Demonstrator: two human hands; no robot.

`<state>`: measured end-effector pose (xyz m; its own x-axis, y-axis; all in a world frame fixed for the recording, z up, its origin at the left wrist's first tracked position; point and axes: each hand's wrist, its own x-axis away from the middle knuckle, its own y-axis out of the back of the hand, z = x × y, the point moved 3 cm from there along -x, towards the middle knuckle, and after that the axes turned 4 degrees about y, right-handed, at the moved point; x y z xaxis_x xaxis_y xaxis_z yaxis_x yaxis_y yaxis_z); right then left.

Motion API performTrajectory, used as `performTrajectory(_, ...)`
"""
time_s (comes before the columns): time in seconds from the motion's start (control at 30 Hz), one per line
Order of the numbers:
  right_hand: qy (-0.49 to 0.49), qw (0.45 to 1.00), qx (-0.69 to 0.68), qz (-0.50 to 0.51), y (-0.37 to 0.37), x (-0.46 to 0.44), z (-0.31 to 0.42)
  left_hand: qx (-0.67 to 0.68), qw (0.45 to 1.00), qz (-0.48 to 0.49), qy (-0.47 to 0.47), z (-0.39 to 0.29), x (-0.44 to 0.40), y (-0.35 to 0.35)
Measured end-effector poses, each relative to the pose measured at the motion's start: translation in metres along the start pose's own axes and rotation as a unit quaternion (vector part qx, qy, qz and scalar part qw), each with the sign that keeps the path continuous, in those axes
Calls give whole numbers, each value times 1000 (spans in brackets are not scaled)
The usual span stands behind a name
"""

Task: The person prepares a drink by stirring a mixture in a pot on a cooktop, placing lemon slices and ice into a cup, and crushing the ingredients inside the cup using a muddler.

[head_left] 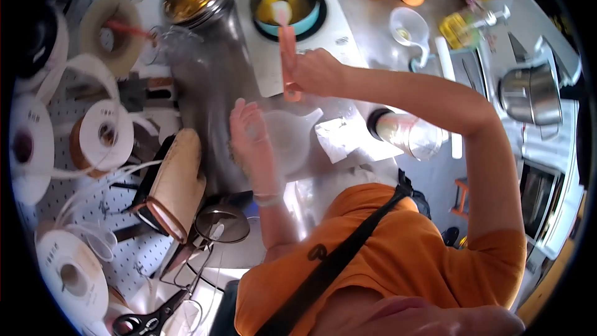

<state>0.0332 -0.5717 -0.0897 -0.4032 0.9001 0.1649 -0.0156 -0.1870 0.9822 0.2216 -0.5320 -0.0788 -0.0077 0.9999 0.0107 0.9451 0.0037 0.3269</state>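
Note:
A small teal pan (261,23) with a dark inside stands on a white hot plate (256,62), yellow liquid (292,1) in it. Dipping into the liquid is a pale spatula head (282,12). My right hand (318,71) is closed round a coral handle (287,53) running back from the pan; whether it belongs to pan or spatula I cannot tell. Slightly blurred, my left hand (250,134) has its fingers stretched out and holds nothing. It is beside a clear spouted bowl (292,140) on the steel counter.
White paper (339,137) and a dark-lidded glass jar (407,134) lie right of the bowl. Ribbon spools (107,135), a beige mitt-like item (177,180) and black scissors (149,322) are left. A small measuring cup (407,25) and steel pot (528,94) are right.

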Motion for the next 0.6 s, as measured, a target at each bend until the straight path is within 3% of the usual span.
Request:
performTrajectory(0.07,46,992,-39,-109,20,18,-9,0,1000,21,3,-2,3,-3)
performTrajectory(0.13,12,998,-10,-68,38,37,-29,26,999,-19,-13,-2,7,-4)
performTrajectory(0.27,-71,968,-75,-229,77,112,-87,-10,998,-37,-54,-24,23,-5)
performTrajectory(0.3,-101,967,-44,-230,80,136,-102,-5,996,-41,-77,-27,28,-6)
performTrajectory(0.5,-285,915,-70,-278,51,292,-152,-3,980,-34,-198,-48,61,-28)
performTrajectory(0.6,-316,888,-117,-313,13,364,-156,1,975,-22,-219,-72,86,-55)
